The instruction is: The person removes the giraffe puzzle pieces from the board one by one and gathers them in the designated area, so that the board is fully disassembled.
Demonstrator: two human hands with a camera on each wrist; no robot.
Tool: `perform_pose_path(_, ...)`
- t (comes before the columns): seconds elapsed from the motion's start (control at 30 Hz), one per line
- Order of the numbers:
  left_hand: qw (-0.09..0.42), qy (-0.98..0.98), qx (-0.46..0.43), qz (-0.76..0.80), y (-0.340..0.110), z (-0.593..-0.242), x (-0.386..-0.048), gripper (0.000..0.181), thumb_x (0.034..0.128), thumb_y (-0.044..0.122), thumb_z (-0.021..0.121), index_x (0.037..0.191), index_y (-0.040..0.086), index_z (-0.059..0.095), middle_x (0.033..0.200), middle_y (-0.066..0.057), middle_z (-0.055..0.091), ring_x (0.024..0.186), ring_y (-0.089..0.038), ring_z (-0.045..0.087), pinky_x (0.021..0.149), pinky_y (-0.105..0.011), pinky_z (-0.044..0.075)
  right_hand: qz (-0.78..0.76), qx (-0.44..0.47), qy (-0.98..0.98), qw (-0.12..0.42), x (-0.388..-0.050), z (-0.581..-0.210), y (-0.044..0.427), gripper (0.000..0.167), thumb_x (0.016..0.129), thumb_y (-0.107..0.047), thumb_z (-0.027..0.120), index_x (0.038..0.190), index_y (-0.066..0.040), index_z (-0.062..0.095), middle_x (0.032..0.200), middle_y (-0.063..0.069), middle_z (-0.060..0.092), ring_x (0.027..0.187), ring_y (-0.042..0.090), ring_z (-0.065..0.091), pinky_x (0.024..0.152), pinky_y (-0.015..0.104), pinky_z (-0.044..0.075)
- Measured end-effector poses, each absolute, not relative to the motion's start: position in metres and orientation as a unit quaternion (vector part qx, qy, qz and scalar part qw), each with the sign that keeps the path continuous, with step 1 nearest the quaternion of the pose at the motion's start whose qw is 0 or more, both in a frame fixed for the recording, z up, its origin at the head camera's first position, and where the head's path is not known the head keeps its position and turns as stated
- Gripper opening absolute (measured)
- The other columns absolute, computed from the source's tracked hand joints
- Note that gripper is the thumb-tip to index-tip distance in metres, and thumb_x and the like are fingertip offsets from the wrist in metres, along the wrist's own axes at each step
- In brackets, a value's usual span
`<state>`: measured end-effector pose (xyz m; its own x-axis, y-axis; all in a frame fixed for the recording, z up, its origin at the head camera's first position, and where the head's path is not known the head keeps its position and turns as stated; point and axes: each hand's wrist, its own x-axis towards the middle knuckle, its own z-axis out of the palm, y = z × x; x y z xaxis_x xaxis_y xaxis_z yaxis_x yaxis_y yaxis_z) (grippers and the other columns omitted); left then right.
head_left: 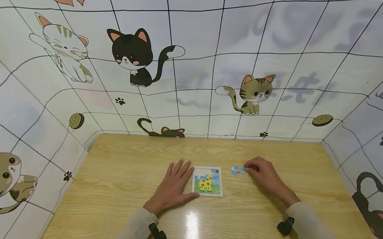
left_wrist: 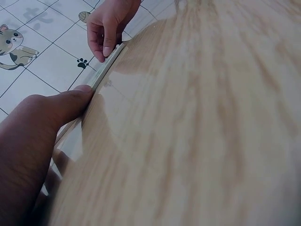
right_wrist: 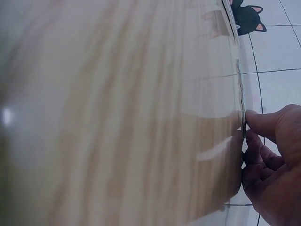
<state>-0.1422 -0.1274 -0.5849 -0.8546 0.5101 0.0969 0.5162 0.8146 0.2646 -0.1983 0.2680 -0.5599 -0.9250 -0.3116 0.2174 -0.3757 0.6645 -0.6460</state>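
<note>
Wooden table (head_left: pixel 254 225), blue puzzle piece (head_left: pixel 240 171) at right hand (head_left: pixel 265 174) fingertips (head_left: pixel 247 165).

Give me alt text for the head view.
A person's left hand lies spread at the left edge of a framed giraffe picture on a wooden table, while the right hand pinches a blue puzzle section to the picture's right. Behind is a cat-patterned wall.

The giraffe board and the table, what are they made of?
The giraffe board looks like stiff cardboard or thin wood with a printed picture: it's flat and slim-edged, but I can't tell which. The table seems to be wood, or wood-look laminate, with a glossy finish: it has streaky grain and bright reflections.
</note>
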Motion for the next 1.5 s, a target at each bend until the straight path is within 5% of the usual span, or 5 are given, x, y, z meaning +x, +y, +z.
perform_pose_path(0.6, 0.015, -0.952, -0.270, -0.141, -0.130, -0.588, -0.142, 0.103, 0.0992, 0.084, 0.049, 0.174, 0.014, 0.035, 0.183, -0.008, 0.022, 0.171, -0.033, 0.009, 0.137, -0.058, 0.003, 0.368, 0.205, -0.905, 0.064, -0.190, -0.548, 0.249, 0.011, 0.099, 0.003, 0.079, 0.109, -0.001, 0.082, 0.101, 0.006, 0.075, 0.089, 0.019, 0.066, 0.076, 0.032, 0.055)
perform_pose_path(1.07, 0.013, -0.952, -0.270, -0.145, -0.130, -0.586, -0.142, 0.103, 0.0991, 0.084, 0.048, 0.174, 0.015, 0.035, 0.184, -0.007, 0.021, 0.171, -0.033, 0.009, 0.137, -0.057, 0.002, 0.366, 0.240, -0.899, -0.016, -0.185, -0.544, 0.216, 0.014, 0.104, -0.007, 0.075, 0.117, -0.005, 0.081, 0.107, -0.002, 0.071, 0.095, 0.013, 0.063, 0.082, 0.035, 0.057)
perform_pose_path(1.5, 0.009, -0.952, -0.266, -0.148, -0.129, -0.586, -0.142, 0.103, 0.0993, 0.085, 0.047, 0.174, 0.015, 0.035, 0.184, -0.007, 0.021, 0.171, -0.032, 0.007, 0.137, -0.057, 0.002, 0.362, 0.268, -0.892, -0.026, -0.187, -0.544, 0.193, 0.016, 0.103, -0.009, 0.078, 0.118, -0.004, 0.081, 0.111, 0.002, 0.072, 0.095, 0.015, 0.062, 0.083, 0.037, 0.056)
